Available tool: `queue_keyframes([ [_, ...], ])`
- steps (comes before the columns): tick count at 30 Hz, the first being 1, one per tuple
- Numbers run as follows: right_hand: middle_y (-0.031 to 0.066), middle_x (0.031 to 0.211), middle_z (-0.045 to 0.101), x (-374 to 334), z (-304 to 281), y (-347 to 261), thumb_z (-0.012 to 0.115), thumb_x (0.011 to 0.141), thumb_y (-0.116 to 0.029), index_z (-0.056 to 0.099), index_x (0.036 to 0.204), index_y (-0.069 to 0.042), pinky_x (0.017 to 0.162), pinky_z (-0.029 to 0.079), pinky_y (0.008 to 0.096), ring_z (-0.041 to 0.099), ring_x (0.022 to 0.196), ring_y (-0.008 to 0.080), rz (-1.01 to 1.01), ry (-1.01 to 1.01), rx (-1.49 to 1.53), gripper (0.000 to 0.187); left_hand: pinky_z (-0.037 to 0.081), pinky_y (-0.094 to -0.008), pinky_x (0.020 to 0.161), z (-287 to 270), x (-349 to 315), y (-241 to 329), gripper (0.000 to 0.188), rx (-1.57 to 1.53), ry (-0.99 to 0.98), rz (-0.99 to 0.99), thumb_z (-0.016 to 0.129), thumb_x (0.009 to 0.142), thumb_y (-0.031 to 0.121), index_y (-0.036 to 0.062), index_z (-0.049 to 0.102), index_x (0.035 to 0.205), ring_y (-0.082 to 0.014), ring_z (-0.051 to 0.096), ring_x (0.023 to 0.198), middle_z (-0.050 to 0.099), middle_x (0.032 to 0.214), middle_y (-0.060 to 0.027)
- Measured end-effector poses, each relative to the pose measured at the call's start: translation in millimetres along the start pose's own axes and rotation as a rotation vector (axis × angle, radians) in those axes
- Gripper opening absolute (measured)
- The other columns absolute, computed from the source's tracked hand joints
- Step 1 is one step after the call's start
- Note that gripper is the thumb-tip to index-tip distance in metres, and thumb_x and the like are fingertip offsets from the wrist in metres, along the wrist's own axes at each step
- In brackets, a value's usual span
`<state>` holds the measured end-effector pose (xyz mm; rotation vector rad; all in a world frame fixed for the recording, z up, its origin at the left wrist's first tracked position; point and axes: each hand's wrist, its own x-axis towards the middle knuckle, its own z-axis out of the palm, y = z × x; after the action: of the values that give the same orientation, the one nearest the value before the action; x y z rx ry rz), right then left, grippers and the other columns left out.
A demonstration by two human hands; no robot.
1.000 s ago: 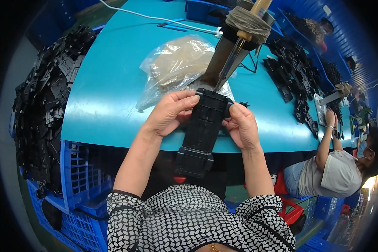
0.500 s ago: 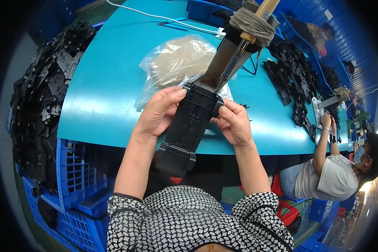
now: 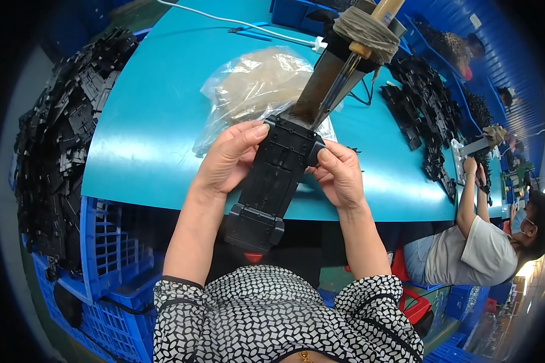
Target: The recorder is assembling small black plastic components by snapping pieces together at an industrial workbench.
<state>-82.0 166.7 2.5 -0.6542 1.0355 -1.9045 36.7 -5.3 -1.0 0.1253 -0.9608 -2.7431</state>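
Between my hands is a long black plastic part (image 3: 277,166) with wider blocks at both ends. My left hand (image 3: 233,154) grips its upper left edge, thumb on top. At the block on the upper right, my right hand (image 3: 339,172) pinches the other edge with thumb and fingers. The part's far end meets the tip of a soldering iron (image 3: 336,85), fixed in a stand with a wooden handle and cloth wound around it. Whether tip and plastic touch, I cannot tell. Behind my hands lies a clear plastic bag (image 3: 257,81) with brownish contents.
Black plastic parts pile high on the left (image 3: 72,139), above blue crates (image 3: 112,248). More black parts (image 3: 421,109) lie on the right of the turquoise table (image 3: 145,139). A white cable with a plug (image 3: 318,44) crosses the back. Another person (image 3: 478,248) works at the far right.
Almost nothing differs. The black part stays in both my hands at the iron, and the view has shifted very slightly.
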Motion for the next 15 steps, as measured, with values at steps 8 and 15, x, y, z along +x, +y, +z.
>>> queue_keyframes([
  [8,0.0113,0.093,0.063,0.0,0.1,0.8,0.058,0.087,-0.012,0.057,0.108,0.008,0.071,0.052,0.0296,0.062,0.079,0.015,-0.01,-0.003,0.001,0.029,0.037,-0.0101,0.047,-0.4,-0.1,0.4,0.025,0.006,-0.005,0.004,0.065,0.081,0.016,-0.0015,0.057,0.097,0.0015,0.05,0.06,0.059,0.08,-0.0005],
  [15,0.0118,0.094,0.064,0.4,2.6,-0.7,0.058,0.087,-0.012,0.056,0.109,0.008,0.07,0.053,0.0298,0.062,0.079,0.0151,-0.015,-0.002,0.003,0.029,0.042,-0.0121,0.051,0.3,-0.3,1.8,0.028,0.045,-0.024,0.007,0.063,0.082,0.017,-0.0025,0.056,0.1,-0.0013,0.054,0.064,0.061,0.083,-0.0033],
])
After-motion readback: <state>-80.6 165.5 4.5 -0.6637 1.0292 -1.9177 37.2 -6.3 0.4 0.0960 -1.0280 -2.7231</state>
